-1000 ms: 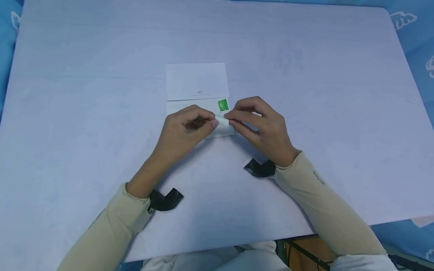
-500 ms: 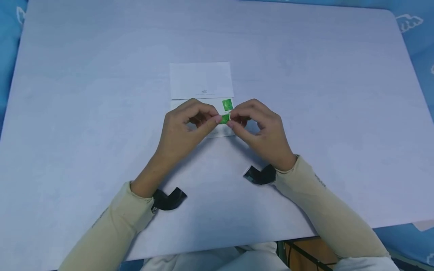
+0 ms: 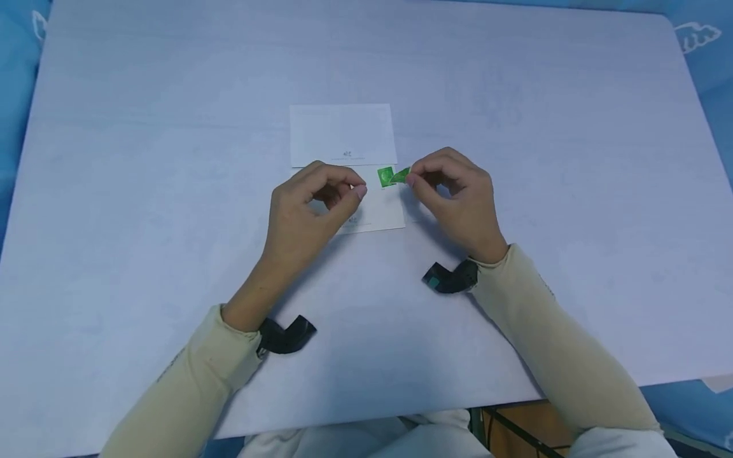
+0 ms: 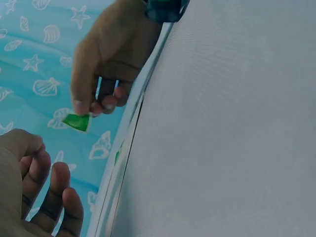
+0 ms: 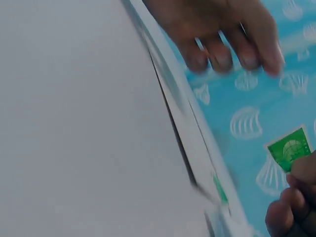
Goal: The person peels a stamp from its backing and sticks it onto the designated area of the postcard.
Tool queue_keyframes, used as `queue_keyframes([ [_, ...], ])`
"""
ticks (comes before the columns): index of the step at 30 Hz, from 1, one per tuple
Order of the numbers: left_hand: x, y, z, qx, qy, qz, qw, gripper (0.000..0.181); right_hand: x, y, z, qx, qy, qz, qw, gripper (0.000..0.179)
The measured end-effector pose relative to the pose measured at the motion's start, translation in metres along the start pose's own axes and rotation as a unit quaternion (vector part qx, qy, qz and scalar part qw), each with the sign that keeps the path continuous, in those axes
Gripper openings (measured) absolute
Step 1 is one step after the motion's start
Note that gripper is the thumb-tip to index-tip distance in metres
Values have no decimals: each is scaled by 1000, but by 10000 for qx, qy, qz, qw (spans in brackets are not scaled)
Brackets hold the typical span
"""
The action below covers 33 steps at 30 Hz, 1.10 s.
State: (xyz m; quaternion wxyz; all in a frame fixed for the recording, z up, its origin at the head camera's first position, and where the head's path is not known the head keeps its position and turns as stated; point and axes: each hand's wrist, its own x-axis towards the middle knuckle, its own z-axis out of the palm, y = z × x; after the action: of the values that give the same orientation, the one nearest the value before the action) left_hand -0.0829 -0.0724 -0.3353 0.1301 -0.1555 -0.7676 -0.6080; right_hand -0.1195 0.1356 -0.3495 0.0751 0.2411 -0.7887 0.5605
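My right hand (image 3: pixel 458 194) pinches a small green stamp (image 3: pixel 402 175) between thumb and forefinger, just above the right end of a white envelope (image 3: pixel 380 207). The right wrist view shows its printed green face with a pale border (image 5: pixel 290 147). Another green stamp (image 3: pixel 386 177) lies flat in that envelope's upper right corner, close to the held one. Over the envelope's left part hovers my left hand (image 3: pixel 309 203), fingers loosely curved, thumb and forefinger tips close together; nothing shows between them. This hand covers the envelope's left side.
A second white envelope (image 3: pixel 343 130) with a small printed mark lies directly behind the first. Both are on a pale table (image 3: pixel 172 159), with blue patterned cloth (image 3: pixel 701 70) beyond its edges. A dark curved wrist piece (image 3: pixel 452 278) projects from each sleeve.
The held stamp turned from its white side to its green side between both hands. My left hand then let go, and the right hand carried the stamp away and to the right.
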Motion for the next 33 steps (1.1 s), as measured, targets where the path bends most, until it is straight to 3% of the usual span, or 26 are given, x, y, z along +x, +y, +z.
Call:
queue_keyframes([
  [6, 1, 0, 2, 14, -83, -114, 9999, 6, 11, 17, -9, -307, 392, 559, 9972, 11],
  [16, 2, -3, 3, 218, -111, -211, 9995, 6, 33, 29, -8, -762, 234, 1127, 9904, 14],
  [26, -2, -5, 5, 109, -136, -221, 9996, 6, 52, 32, -6, -623, 139, 1886, 9800, 14],
  [33, -3, -6, 7, 157, -162, -229, 9995, 6, 63, 34, -1, -708, 133, 2030, 9765, 16],
])
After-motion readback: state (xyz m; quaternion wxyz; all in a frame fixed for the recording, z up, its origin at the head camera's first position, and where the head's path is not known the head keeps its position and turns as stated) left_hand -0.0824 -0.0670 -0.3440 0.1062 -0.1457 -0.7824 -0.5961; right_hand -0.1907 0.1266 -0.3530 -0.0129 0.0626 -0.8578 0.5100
